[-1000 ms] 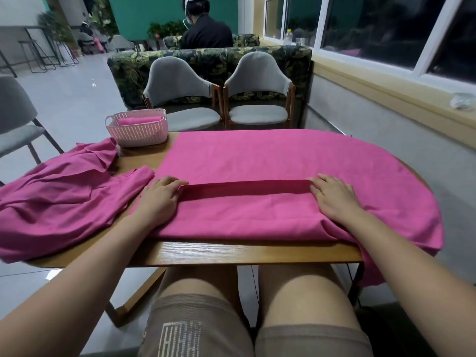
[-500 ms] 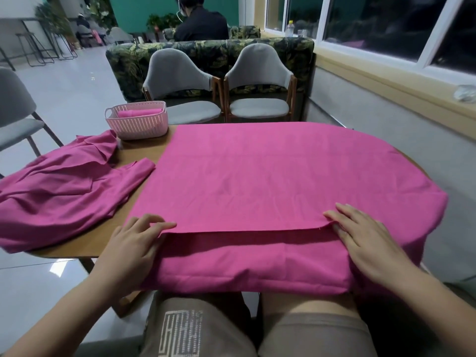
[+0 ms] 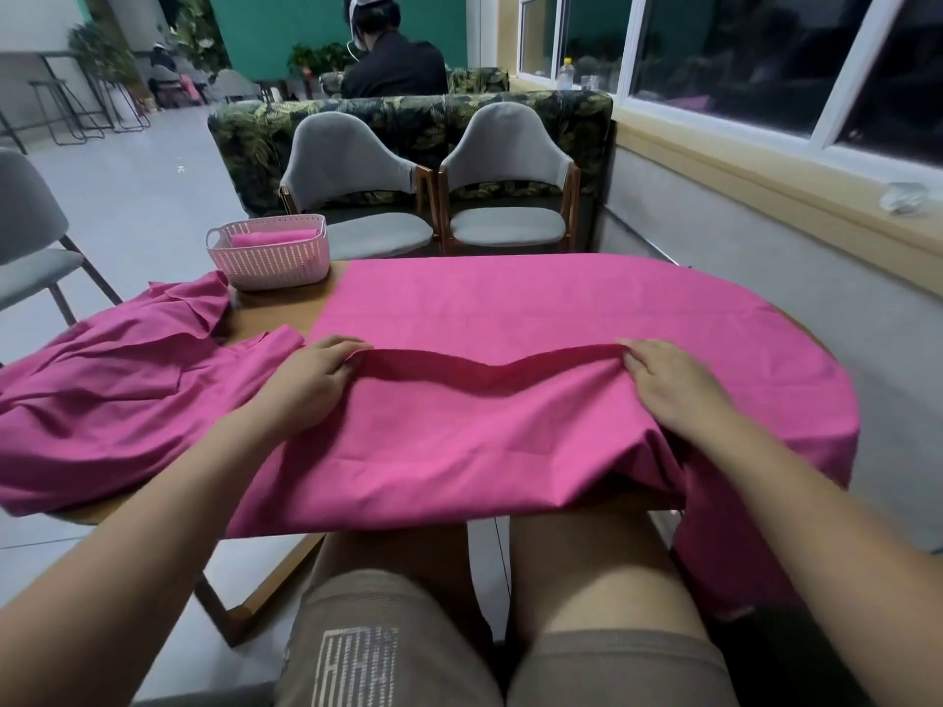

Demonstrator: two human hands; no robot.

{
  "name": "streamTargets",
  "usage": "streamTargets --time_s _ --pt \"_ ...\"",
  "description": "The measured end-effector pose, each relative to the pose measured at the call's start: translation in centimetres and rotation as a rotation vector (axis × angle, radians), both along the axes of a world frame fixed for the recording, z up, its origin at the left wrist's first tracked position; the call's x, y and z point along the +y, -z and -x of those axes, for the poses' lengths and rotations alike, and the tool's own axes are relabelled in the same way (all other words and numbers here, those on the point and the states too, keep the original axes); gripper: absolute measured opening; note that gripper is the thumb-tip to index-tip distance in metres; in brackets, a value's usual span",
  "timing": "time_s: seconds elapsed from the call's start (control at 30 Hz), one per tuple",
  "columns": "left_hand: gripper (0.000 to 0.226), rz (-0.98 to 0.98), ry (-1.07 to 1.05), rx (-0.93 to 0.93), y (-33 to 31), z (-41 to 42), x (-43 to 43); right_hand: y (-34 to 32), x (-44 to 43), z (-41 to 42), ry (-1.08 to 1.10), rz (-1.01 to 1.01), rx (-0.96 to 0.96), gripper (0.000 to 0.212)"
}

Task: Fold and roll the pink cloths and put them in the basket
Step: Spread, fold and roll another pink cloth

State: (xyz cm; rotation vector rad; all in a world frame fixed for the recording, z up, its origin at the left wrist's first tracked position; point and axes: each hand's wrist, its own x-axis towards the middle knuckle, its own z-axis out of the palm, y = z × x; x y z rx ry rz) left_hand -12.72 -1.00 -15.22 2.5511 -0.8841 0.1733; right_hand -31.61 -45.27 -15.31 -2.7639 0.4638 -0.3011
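Note:
A large pink cloth point(image 3: 536, 308) lies spread over the right part of the wooden table point(image 3: 275, 311). Its near part is folded forward, and the fold edge sags between my hands. My left hand point(image 3: 311, 382) pinches the left end of that edge. At the right end, my right hand point(image 3: 673, 385) pinches it the same way. A second pink cloth point(image 3: 117, 395) lies crumpled on the table's left side. The pink basket point(image 3: 268, 260) stands at the far left of the table with one rolled pink cloth point(image 3: 273, 238) inside.
Two grey chairs point(image 3: 357, 196) face me across the table, with a leaf-patterned sofa behind them. Another grey chair point(image 3: 25, 247) stands at the left. A wall with a window ledge runs along the right. A person sits beyond the sofa.
Both hands have moved away from me with the folded edge lifted, from near the table's front edge towards its middle. The edge now sags in the middle.

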Motion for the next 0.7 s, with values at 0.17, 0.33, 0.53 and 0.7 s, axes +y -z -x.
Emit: streamTargets --time_s 0.17,0.33,0.53,0.7 --pt "0.034 -0.062 -0.064 -0.019 3.8 -2.2 -0.8 2.0 -0.1 -2.4 0.098 0.108 0.152 0.048" --pt "0.033 -0.051 -0.082 -0.025 4.2 -2.2 -0.7 2.3 -0.3 -2.0 0.09 0.105 0.153 0.048" --pt "0.033 0.0 -0.074 0.0 3.6 1.3 0.3 2.2 0.3 0.2 0.06 0.094 0.144 0.048" --pt "0.043 0.038 -0.065 0.057 3.7 6.9 2.7 3.0 1.2 5.1 0.002 0.078 0.079 0.046"
